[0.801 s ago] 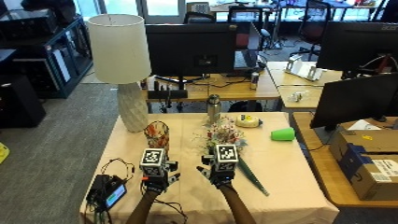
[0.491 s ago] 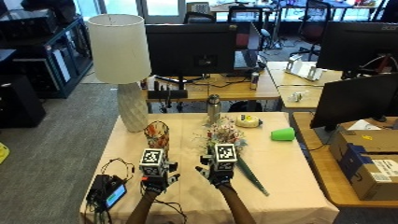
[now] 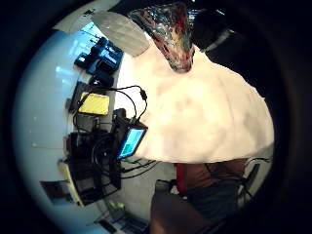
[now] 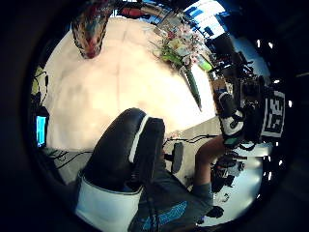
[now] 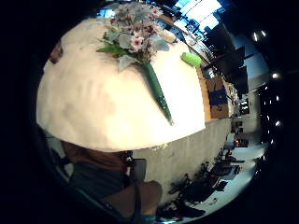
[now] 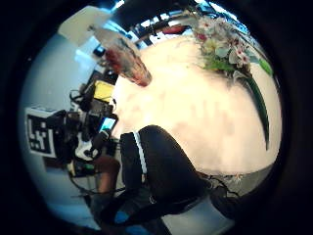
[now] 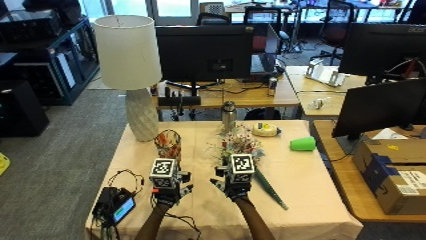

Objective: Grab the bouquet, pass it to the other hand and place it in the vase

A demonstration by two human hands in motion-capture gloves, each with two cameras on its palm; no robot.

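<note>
Both hands hover over the tabletop [image 7: 299, 170], holding nothing: left hand [image 7: 166, 187] near the vase [image 7: 168, 145], right hand [image 7: 233, 185] just short of the bouquet [image 7: 241, 145], which lies flat. Their fingers barely show, seemingly relaxed. Best take the green stem wrap [image 7: 267, 187] low, leaving room above for the left hand.

I saw the room evenly bright in the outside view, with daylight coming from the windows [image 7: 173, 6] at the far side. The table [image 7: 299, 175] was well lit, and shadows on it were soft. A small screen [image 7: 123, 212] glowed at the near left. In the palm views the cloth glared almost white, ceiling lights [image 5: 273, 74] showed as hot dots, and the left hand [image 4: 120, 159] carried a dull sheen.
</note>
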